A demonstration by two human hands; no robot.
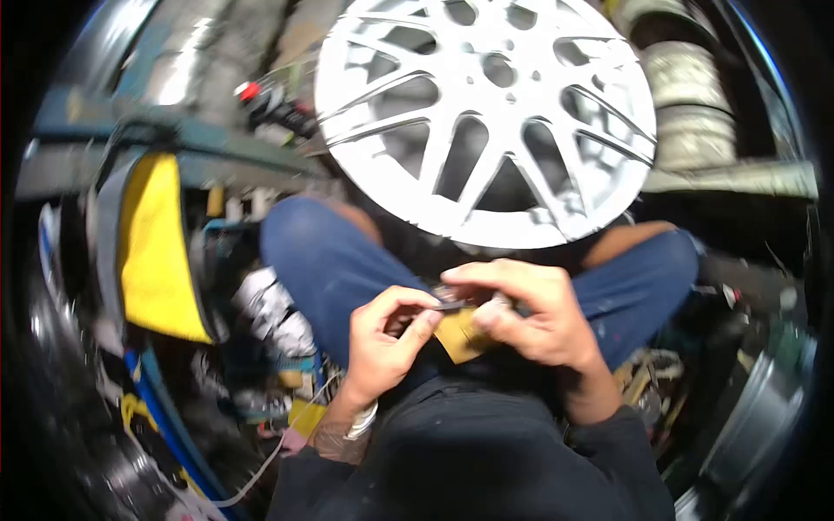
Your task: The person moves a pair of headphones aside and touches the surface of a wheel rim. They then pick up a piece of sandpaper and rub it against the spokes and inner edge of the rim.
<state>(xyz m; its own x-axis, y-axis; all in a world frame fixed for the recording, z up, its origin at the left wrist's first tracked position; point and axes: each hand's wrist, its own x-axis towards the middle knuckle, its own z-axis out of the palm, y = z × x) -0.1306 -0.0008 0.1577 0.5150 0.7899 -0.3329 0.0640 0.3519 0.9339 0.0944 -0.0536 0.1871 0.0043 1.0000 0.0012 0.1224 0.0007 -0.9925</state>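
Right now, a person is sitting with knees spread, and both hands are meeting over the lap, just short of the near edge of a silver multi-spoke alloy wheel (473, 227). The left grip (382, 343) is closing thumb against forefinger on a small dark strip (449, 306), which is too blurred for me to identify further. That strip is lying to the right of the left fingertips, its long axis running roughly sideways, from one hand toward the other. The left grip is the nearer one, touching its end; the right grip (539, 313) is hovering across from it, forefinger reaching over the strip's far side and thumb curling below. Whether those right fingers are pinching anything, I cannot tell from where I am standing.

Just below the strip, a yellow-brown sheet (462, 339) is showing between the hands, one corner pointing down toward the waist; which fingers are bearing it is unclear. Navy trousers (326, 265) are flanking the work on either side. Farther off, a yellow panel with a dark border (156, 252) is standing at the left, while pale stacked rims (686, 82) are resting beyond the wheel's right edge.
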